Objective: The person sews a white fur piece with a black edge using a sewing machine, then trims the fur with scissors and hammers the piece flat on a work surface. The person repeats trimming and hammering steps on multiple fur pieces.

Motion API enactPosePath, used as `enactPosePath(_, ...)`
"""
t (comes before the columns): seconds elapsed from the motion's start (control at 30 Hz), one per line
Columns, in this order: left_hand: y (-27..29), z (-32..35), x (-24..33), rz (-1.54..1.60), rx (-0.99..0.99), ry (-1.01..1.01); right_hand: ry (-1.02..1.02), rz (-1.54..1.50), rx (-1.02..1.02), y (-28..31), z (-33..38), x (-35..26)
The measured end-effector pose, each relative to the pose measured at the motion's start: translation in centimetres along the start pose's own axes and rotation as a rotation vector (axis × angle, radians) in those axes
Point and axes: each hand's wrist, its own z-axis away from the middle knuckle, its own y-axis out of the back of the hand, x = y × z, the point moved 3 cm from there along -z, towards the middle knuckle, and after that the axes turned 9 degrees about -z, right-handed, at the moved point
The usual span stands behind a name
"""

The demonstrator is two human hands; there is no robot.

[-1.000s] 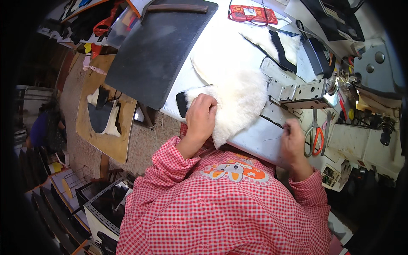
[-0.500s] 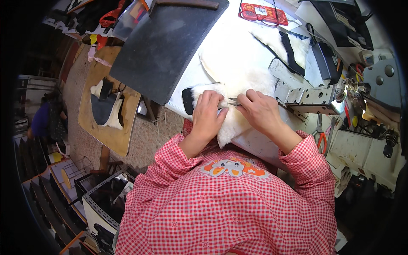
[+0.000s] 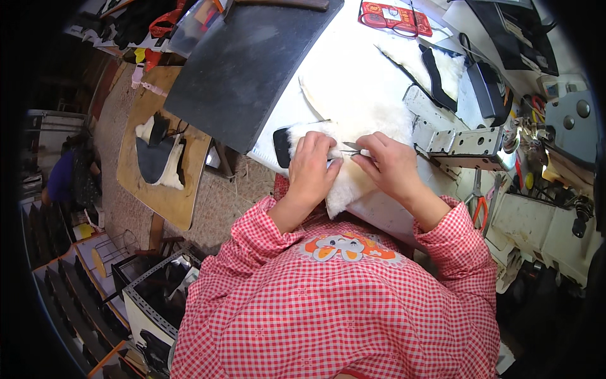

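A piece of white fleece (image 3: 343, 189) with a black part (image 3: 281, 147) at its left end lies across the front of the white table. My left hand (image 3: 309, 169) is closed on the fleece, fingertips pinching its near middle. In my right hand (image 3: 392, 165) is a small pair of thread snips (image 3: 351, 147), blades pointing left toward my left fingertips, slightly apart and right over the fleece. What the blades touch is too small to make out.
A sewing machine arm (image 3: 470, 149) juts in from the right, close to my right hand. Orange-handled scissors (image 3: 480, 208) hang below it. A dark sheet (image 3: 246, 69) covers the table's left. Another fleece piece (image 3: 449, 69) and red-framed glasses (image 3: 404, 28) lie farther back.
The blades of the snips have spread a little wider. Both hands keep their places on the fleece; the whole view has shifted slightly.
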Motion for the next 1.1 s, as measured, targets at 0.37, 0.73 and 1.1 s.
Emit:
enactPosePath(0.37, 0.1, -0.1, 0.1, -0.018, -0.009, -0.011, 0.109, 0.253, 0.013, -0.7, 0.3, 0.7)
enactPosePath(0.73, 0.0, -0.2, 0.1, -0.052, -0.038, 0.012, -0.295, -0.534, -0.115, -1.5, -0.5, 2.1)
enactPosePath(1.1, 0.0, -0.3, 0.4, 0.067, -0.011, 0.112, -0.339, -0.285, 0.033, -0.8, 0.8, 1.8)
